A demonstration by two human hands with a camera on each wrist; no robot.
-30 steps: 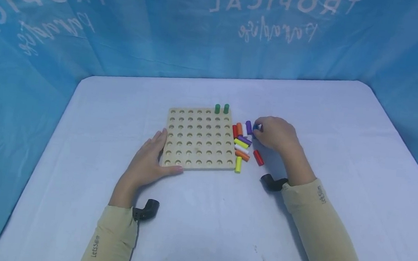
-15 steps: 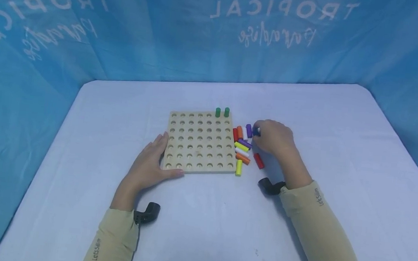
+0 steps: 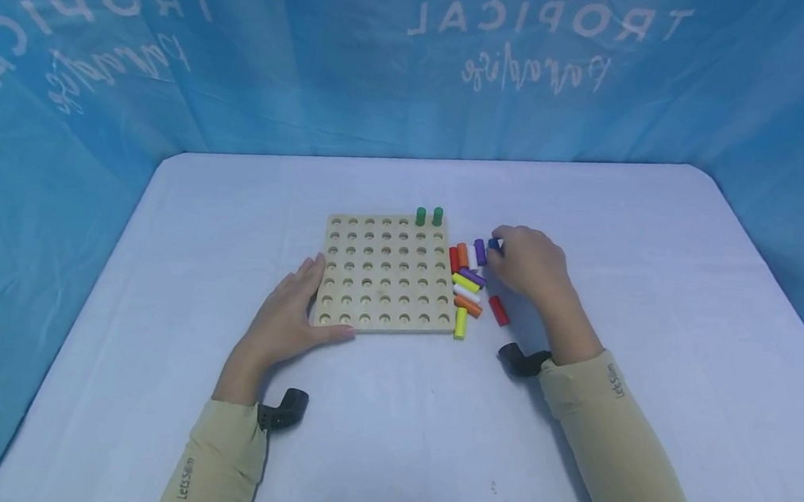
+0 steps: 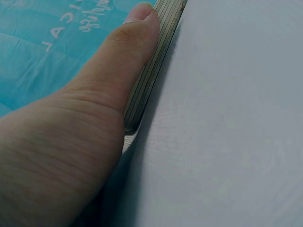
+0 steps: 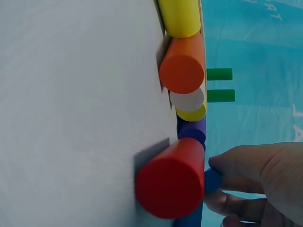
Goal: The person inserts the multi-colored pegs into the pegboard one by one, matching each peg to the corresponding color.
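Right of centre in the head view, I'm watching the right hand [image 3: 532, 264] pinching a blue peg [image 5: 213, 180] between thumb and fingers. Left of centre, the left hand [image 3: 284, 316] is resting, thumb wide of the fingers, against the lower-left corner of the pegboard [image 3: 394, 275]. Two green pegs [image 3: 421, 217] are standing at its upper right; loose coloured pegs [image 3: 466, 282] are lying along its right side. Blue cloth [image 3: 385, 114] is hanging across the frame's top.
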